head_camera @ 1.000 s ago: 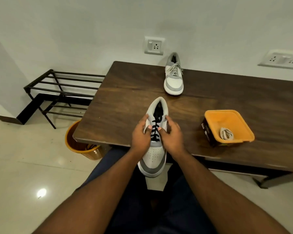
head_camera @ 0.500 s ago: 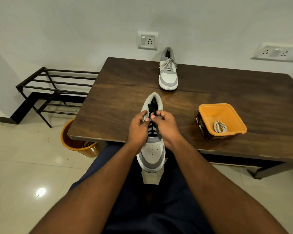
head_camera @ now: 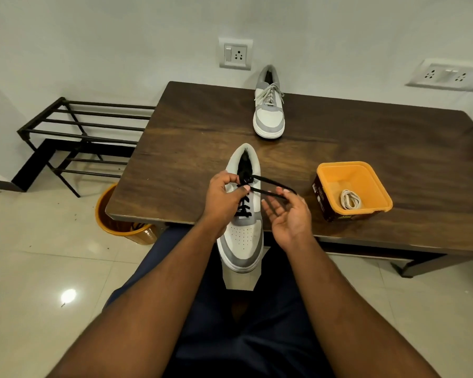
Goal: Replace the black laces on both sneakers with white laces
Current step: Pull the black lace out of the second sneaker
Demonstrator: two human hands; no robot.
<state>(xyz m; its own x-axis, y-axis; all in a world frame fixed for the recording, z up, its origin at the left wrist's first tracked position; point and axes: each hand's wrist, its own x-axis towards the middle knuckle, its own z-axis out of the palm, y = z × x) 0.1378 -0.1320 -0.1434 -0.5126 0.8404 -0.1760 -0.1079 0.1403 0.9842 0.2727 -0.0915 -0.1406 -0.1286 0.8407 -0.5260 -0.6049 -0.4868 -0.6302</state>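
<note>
Pulled clear of the top eyelets since half a second ago: 2 ends of black lace (head_camera: 268, 188), now drawn out to the right, where both hands were bunched tight over the tongue. Right hand (head_camera: 288, 214) turned palm up, its grip pinching the lace ends between thumb and fingertips. Left hand (head_camera: 224, 197) curled around the collar of the near sneaker (head_camera: 242, 236), thumb pressed by the upper eyelets to steady it. Shoe propped with heel on the edge of the desk (head_camera: 191, 148), toe hanging toward the lap, lower crossings of black lace not yet undone. Far sneaker (head_camera: 268, 113) upright at the back of the desk, already laced in white. Coiled white lace (head_camera: 351, 199) waiting in the orange tub (head_camera: 372, 170) to the right.

Best done row by row: loosening each crossing with a fingertip before drawing the ends through, pulling along the line of the eyelets rather than across them, and holding the shoe firm so the heel stays planted. Risk, probably, of the tips snagging if yanked together.
</note>
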